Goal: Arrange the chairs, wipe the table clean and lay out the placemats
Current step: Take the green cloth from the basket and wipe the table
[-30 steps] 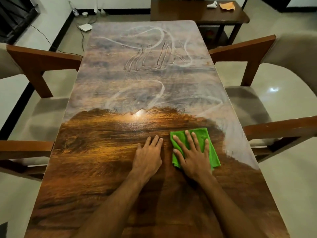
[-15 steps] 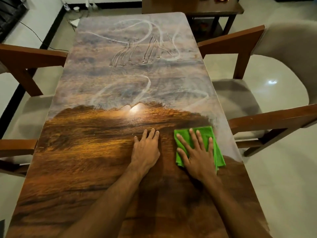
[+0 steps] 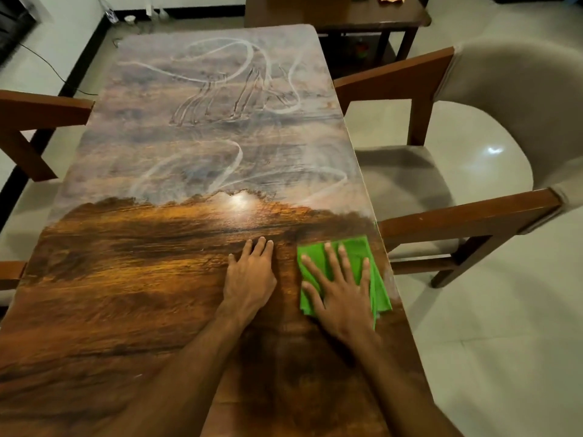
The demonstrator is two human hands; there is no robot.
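Observation:
A long wooden table fills the view. Its near half is dark and glossy, while the far half is covered with a pale dusty film marked by swirls and finger streaks. A folded green cloth lies at the table's right edge, at the border of the film. My right hand presses flat on it with the fingers spread. My left hand rests flat on the bare wood just left of the cloth, fingers straight.
A wooden armchair with beige upholstery stands close at the table's right side. Another armchair stands at the left. A dark side table stands beyond the far end. Cables and small items lie on the floor, far left.
My right hand has slid the green cloth rightward to the table's right edge. My left hand has stayed flat beside it. The view has shifted.

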